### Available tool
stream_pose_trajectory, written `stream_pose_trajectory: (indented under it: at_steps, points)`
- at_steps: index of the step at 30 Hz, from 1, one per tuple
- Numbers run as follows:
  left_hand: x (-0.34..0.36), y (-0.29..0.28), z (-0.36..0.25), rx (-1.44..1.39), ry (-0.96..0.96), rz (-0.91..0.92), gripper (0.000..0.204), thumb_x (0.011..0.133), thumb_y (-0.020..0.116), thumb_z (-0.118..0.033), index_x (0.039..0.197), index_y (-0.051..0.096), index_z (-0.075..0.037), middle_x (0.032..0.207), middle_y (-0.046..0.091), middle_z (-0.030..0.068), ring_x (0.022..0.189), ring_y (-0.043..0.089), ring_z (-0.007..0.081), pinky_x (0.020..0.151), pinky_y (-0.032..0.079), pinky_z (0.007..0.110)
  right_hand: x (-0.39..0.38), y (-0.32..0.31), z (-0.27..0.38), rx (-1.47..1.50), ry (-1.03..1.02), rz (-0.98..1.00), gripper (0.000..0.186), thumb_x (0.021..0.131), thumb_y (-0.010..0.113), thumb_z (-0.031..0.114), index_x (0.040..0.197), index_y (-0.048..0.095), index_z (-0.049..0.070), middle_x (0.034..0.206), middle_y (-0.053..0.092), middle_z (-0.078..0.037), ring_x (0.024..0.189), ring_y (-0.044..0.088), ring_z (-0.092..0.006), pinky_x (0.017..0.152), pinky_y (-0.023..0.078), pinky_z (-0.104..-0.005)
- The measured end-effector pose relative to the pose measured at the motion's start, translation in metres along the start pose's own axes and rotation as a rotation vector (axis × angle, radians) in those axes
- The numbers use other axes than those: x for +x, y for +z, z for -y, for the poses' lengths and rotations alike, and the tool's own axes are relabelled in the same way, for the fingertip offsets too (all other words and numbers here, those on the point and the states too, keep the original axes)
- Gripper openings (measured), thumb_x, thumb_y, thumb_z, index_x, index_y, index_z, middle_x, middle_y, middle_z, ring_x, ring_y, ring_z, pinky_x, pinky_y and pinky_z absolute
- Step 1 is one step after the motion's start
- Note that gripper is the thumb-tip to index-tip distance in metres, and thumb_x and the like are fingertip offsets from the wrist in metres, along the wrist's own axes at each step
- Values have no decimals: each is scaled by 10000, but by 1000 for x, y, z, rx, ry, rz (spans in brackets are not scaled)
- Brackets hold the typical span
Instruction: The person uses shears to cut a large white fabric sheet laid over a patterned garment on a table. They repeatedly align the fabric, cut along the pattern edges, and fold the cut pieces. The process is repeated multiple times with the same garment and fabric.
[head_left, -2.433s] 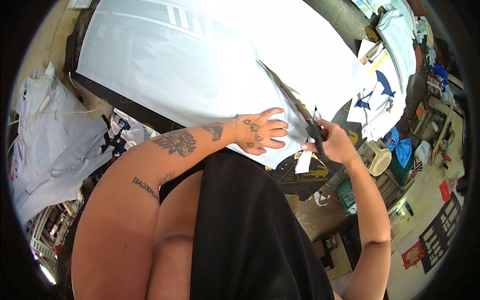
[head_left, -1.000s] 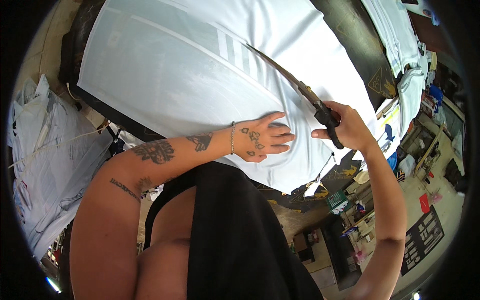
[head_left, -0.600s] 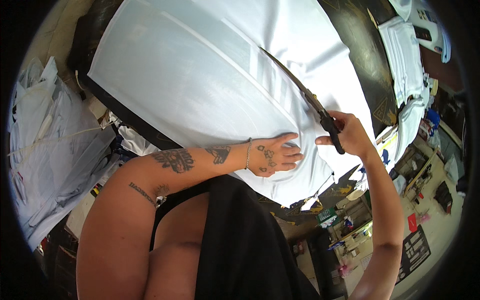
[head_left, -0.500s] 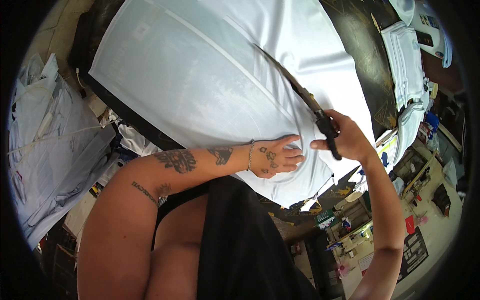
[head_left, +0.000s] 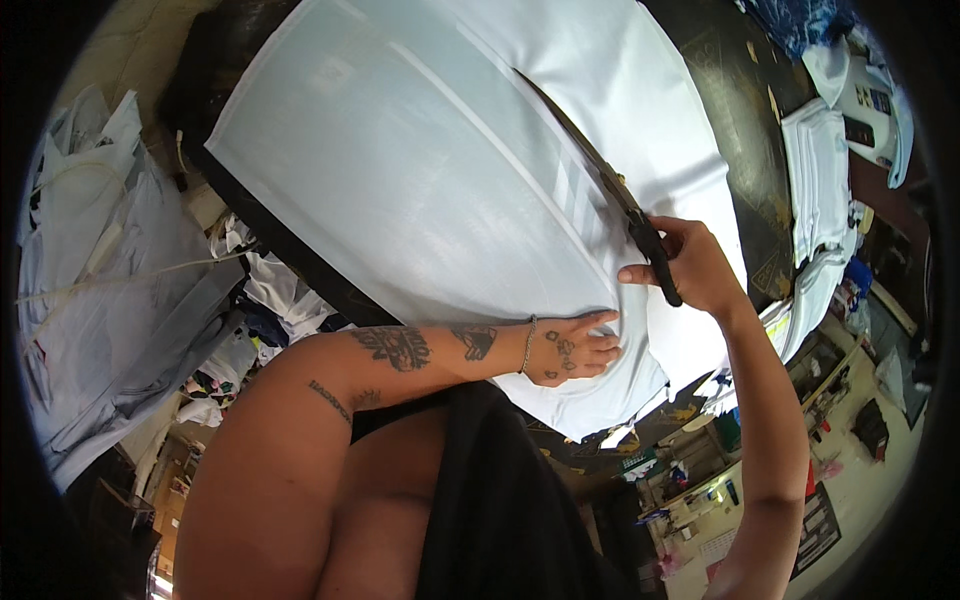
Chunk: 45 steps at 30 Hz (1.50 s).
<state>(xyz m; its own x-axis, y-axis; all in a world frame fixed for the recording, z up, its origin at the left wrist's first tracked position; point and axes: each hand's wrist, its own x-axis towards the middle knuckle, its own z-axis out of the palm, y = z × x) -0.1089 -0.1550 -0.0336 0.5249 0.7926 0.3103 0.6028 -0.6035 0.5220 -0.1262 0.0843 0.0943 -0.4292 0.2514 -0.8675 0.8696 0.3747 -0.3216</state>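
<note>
White shirt (head_left: pixel 420 190) was being smoothed: left hand (head_left: pixel 575 348) lay flat near the table's (head_left: pixel 735 120) front edge, right hand (head_left: pixel 690 265) clenched a long stick (head_left: pixel 600 180); next needs another steady sweep.

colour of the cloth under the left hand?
White, plain; the cloth is spread on a dark table. Left hand lies flat on it. Head view.

Left hand (head_left: pixel 572 350) lies flat on white shirt (head_left: pixel 420 190), near its lower edge. Right hand (head_left: pixel 690 265) grips the dark handle of a long thin tool (head_left: pixel 600 185) laid diagonally across the shirt. Shirt is spread on a black platen (head_left: pixel 745 130); stacked white garments (head_left: pixel 825 190) to the right, pale fabric pile (head_left: pixel 110 300) on the left
</note>
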Motion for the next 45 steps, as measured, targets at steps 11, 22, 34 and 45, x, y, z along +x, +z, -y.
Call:
stream_pose_trajectory:
  at_steps: [11,22,34,45]
  points:
    - [0,10,-4,0,10,34,488,885,616,-338,1304,631,-89,1542,527,96,1470,424,247,1305,126,647,28,-9,60,-2,-137,-56,853,607,995,569,1148,753,-45,729,686,-70,662,642,-169,640,503,-318]
    - [-2,14,-5,4,-4,52,448,907,618,-327,1294,649,-105,1542,518,104,1473,409,267,1300,134,645,57,-15,111,-58,-306,-94,899,631,978,590,1189,726,-68,710,682,-65,627,639,-148,620,500,-290]
    - [-129,-181,116,218,-596,-802,274,761,738,-17,1031,718,-61,1092,704,114,1035,654,345,936,513,485,87,-23,144,-104,-166,-61,913,635,977,588,1190,721,-89,814,692,-137,759,686,-216,691,544,-317]
    - [-246,-221,163,605,-965,-515,418,877,724,-293,1271,713,-155,1368,592,76,1311,493,265,1147,284,557,97,-27,189,-81,-230,-65,838,639,992,542,1136,720,-76,745,678,-88,628,647,-144,589,507,-265]
